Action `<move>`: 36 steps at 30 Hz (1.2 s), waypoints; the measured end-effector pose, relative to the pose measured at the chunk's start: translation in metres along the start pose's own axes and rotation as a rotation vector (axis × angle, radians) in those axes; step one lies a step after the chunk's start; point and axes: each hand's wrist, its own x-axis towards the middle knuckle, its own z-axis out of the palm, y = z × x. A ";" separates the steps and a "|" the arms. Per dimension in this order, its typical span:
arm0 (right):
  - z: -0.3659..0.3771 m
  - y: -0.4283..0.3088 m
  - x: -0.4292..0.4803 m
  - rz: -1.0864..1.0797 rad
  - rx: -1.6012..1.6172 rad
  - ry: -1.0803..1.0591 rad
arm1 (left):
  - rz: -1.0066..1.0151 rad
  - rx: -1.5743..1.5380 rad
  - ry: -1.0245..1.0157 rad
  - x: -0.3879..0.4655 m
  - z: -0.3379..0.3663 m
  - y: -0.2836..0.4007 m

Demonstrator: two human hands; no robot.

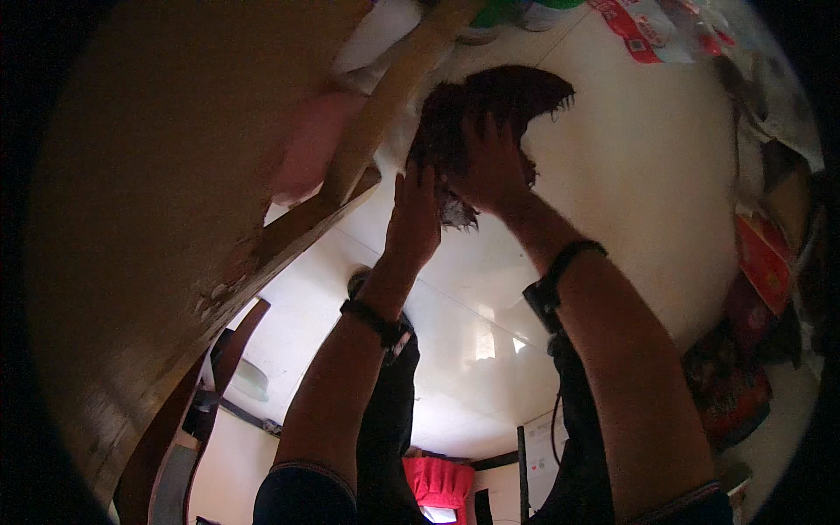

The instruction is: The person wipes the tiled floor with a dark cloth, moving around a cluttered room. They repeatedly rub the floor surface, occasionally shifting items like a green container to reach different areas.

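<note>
A dark, shaggy, reddish-brown cloth or mat (518, 85) lies bunched on the pale tiled floor, with a lighter grey patch at its near end. My right hand (492, 161) rests on top of it, fingers somewhat spread. Along its left edge my left hand (417, 203) reaches forward with nearly straight fingers that touch the shaggy material. Both fingertips blend into the dark pile, so whether either hand grips it is hidden. A dark band (374, 321) circles my left wrist; another, with a small dark device (545, 298), is on my right forearm.
A worn wooden panel (151, 216) with a wooden beam (387, 98) stands close on the left; a pinkish object (318, 144) shows behind it. Red-and-white packaging (636, 29) lies at the far right. Several bags and packets (764, 262) line the right side. A red curtain (440, 482) hangs behind me.
</note>
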 end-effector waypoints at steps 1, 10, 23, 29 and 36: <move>0.012 -0.015 -0.009 0.021 0.030 0.000 | -0.031 0.032 -0.054 -0.016 0.003 -0.010; 0.081 -0.113 -0.114 -0.127 0.059 -0.239 | -0.202 0.151 -0.261 -0.160 0.032 -0.040; -0.026 0.059 -0.003 0.173 -0.169 -0.365 | -0.032 0.121 0.235 0.067 0.035 0.025; -0.027 0.110 0.040 0.070 -0.255 -0.078 | 0.021 0.236 0.210 0.124 0.036 0.044; 0.009 0.051 -0.137 0.032 -0.077 -0.165 | 0.020 0.110 -0.047 -0.031 0.071 0.048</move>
